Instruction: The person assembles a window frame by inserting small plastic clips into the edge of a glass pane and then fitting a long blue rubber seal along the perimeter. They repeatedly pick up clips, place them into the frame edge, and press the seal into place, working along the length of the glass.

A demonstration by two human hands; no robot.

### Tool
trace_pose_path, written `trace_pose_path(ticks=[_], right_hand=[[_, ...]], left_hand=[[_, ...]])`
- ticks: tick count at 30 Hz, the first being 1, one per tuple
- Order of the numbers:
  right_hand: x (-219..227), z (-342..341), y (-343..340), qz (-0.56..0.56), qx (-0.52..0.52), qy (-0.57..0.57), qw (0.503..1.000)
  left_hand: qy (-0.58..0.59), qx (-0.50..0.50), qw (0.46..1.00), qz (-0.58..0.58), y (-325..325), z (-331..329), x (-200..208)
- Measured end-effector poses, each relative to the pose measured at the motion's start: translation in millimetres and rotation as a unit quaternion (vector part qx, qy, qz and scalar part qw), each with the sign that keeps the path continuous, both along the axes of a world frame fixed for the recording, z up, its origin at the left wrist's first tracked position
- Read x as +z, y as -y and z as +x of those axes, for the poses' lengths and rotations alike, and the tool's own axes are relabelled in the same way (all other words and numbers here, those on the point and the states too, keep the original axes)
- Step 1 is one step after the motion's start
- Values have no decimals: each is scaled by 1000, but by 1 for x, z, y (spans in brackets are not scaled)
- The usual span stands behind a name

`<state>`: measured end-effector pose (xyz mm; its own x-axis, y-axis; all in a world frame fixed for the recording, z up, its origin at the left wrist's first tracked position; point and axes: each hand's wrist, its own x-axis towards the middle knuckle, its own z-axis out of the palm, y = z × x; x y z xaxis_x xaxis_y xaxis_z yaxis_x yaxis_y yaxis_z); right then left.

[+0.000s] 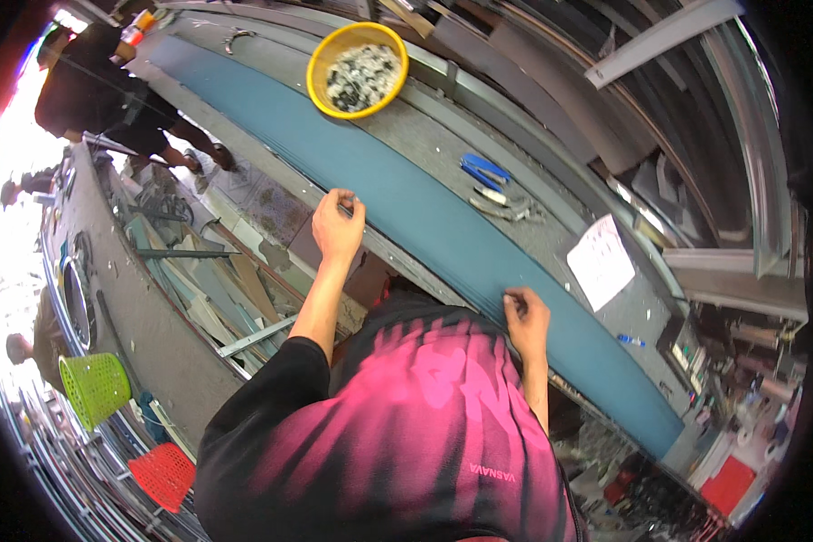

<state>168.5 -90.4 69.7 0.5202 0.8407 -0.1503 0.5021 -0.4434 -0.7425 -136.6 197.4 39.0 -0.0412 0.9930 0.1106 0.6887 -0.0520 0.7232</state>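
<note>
A long stack of blue-green sheets [406,194] lies along the grey workbench [443,144], curving across the view. My left hand [336,226] grips the near edge of the stack, fingers curled over it. My right hand [526,318] pinches the same near edge further right, and something small may be held between its fingers. My pink and black shirt fills the lower middle.
A yellow bowl [357,68] of small grey pieces sits on the bench at the top. Blue-handled pliers [484,170] and small tools lie beyond the stack, with a white paper [601,260] to the right. A person in black [99,90] stands top left. Green basket [95,387] and red basket [164,474] lie lower left.
</note>
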Motion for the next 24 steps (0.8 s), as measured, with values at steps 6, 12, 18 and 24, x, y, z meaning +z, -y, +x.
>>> trace_pose_path(ticks=[6,12,18,24], right_hand=[[-3,-37,-9,6,109,-8,994],[-25,-57,-8,-19,201,91,975],[-26,-62,49,-3,89,121,989],[-37,-77,103,67,-59,254,963]], left_hand=[[-54,-165,985,3,68,-13,-8],[-61,-239,968,44,84,-21,-16],[-80,-281,955,54,92,-18,-13],[-90,-306,945,76,97,-15,-21]])
